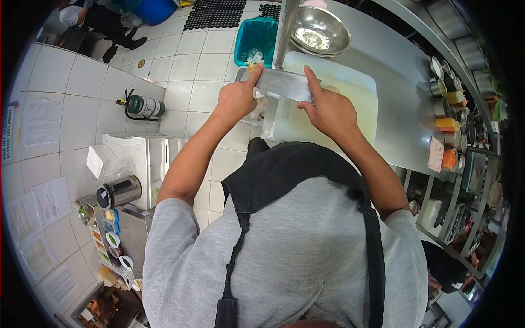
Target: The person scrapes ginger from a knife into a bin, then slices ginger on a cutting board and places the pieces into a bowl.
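Observation:
A broad metal blade, by its shape a cleaver (283, 85), lies level between my two hands over the near-left edge of a pale cutting board (339, 120). My right hand (331, 109) grips it at the right end, index finger and thumb against the metal; any handle is hidden. At the other end my left hand (239, 99) is closed on the blade, its fingers partly hidden. A small yellowish scrap (252, 66) shows by the left fingertips. Just beyond them stands a teal-lined bin (256, 34) with whitish waste inside.
Metal bowls (320, 30) sit on the steel counter (402, 87) behind the board. Containers of ingredients (449, 126) line the right side. On the left are a fire extinguisher (144, 105) and a white drawer unit (139, 158). Another person (101, 22) is at the far left.

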{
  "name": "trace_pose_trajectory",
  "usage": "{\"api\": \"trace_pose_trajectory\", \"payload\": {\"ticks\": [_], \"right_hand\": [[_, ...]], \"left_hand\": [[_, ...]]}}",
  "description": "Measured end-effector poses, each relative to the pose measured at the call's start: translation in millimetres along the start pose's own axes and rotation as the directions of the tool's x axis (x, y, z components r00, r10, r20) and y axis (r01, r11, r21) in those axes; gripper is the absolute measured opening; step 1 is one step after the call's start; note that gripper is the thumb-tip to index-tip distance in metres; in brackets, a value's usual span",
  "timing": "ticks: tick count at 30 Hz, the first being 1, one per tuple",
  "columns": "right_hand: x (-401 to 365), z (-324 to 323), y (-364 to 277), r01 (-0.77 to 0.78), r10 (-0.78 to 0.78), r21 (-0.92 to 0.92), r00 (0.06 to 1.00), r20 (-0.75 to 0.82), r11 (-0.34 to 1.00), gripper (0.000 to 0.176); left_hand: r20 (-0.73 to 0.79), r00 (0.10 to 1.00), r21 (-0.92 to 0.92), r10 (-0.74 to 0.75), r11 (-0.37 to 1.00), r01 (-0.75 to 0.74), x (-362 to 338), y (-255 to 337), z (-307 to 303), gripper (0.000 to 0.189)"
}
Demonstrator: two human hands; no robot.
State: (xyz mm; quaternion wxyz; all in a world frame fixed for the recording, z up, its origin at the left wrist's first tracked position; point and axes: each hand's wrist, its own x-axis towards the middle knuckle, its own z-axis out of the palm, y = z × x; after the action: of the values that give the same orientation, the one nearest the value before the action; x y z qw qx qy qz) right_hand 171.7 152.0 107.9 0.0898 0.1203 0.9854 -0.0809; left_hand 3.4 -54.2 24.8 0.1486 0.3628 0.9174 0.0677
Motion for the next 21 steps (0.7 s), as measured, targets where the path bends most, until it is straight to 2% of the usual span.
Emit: {"api": "trace_pose_trajectory", "payload": {"ticks": [3,5,6,7,9,10,12,13,14,15,16,17,18,19,21], "right_hand": [[-2.7,4.3,13.5,-0.011,0.011,-0.030,1.000,-0.004,0.999,0.095],[-8.7,14.8,31.7,0.072,-0.076,-0.029,0.981,-0.176,0.997,0.091],[-13.3,11.0,38.0,0.063,-0.068,-0.032,0.982,-0.176,0.998,0.091],[-20.9,4.6,44.9,0.043,-0.041,0.009,0.989,-0.143,0.999,0.093],[-43.2,0.4,66.1,-0.010,0.014,0.046,0.994,-0.104,0.999,0.094],[-56.8,3.1,79.2,-0.031,0.048,0.120,0.988,-0.146,0.992,0.094],[-81.5,8.1,107.3,-0.068,0.105,0.196,0.977,-0.187,0.978,0.093],[-93.5,10.6,122.4,-0.149,0.205,0.325,0.967,-0.148,0.934,0.089],[-103.8,14.8,137.5,-0.224,0.297,0.448,0.950,-0.099,0.866,0.085],[-113.2,24.3,154.8,-0.238,0.313,0.456,0.945,-0.097,0.858,0.085],[-121.6,34.3,170.4,-0.338,0.434,0.670,0.900,0.026,0.661,0.080],[-129.3,44.7,183.5,-0.410,0.509,0.820,0.843,0.173,0.400,0.076],[-137.5,44.7,184.4,-0.394,0.531,0.861,0.828,0.181,0.320,0.072],[-143.5,49.3,190.2,-0.398,0.543,0.866,0.819,0.186,0.303,0.072],[-158.5,61.8,203.0,-0.389,0.553,0.908,0.796,0.245,0.158,0.068]], "left_hand": [[0.029,0.999,0.022,-0.014,1.000,0.013,19.7,-14.7,9.6,0.113],[0.018,0.995,-0.001,-0.101,0.995,0.101,39.1,-36.9,28.9,0.113],[0.037,0.987,0.010,-0.155,0.988,0.155,45.9,-43.0,30.6,0.113],[0.038,0.989,0.007,-0.140,0.990,0.140,48.0,-47.1,28.9,0.113],[0.017,0.969,-0.066,-0.247,0.967,0.248,50.9,-53.3,28.3,0.106],[0.025,0.974,-0.068,-0.225,0.972,0.226,51.4,-61.6,35.6,0.106],[-0.132,0.975,-0.161,-0.180,0.974,0.158,50.9,-78.1,53.9,0.084],[-0.126,0.979,-0.157,-0.162,0.977,0.142,49.9,-74.7,49.4,0.084],[0.076,0.972,-0.386,-0.220,0.893,0.232,48.3,-72.5,44.0,0.075],[0.286,0.931,-0.561,-0.225,0.749,0.354,45.2,-65.0,37.4,0.067],[0.292,0.932,-0.550,-0.214,0.760,0.347,40.2,-51.9,33.5,0.067],[0.287,0.948,-0.671,-0.142,0.676,0.304,34.3,-36.5,31.6,0.062],[0.274,0.959,-0.776,-0.071,0.573,0.264,29.6,-20.2,30.8,0.057],[0.282,0.958,-0.767,-0.059,0.586,0.262,26.8,-3.6,33.4,0.057],[0.190,0.978,-0.831,0.084,0.545,0.114,24.9,32.8,42.7,0.050]]}}
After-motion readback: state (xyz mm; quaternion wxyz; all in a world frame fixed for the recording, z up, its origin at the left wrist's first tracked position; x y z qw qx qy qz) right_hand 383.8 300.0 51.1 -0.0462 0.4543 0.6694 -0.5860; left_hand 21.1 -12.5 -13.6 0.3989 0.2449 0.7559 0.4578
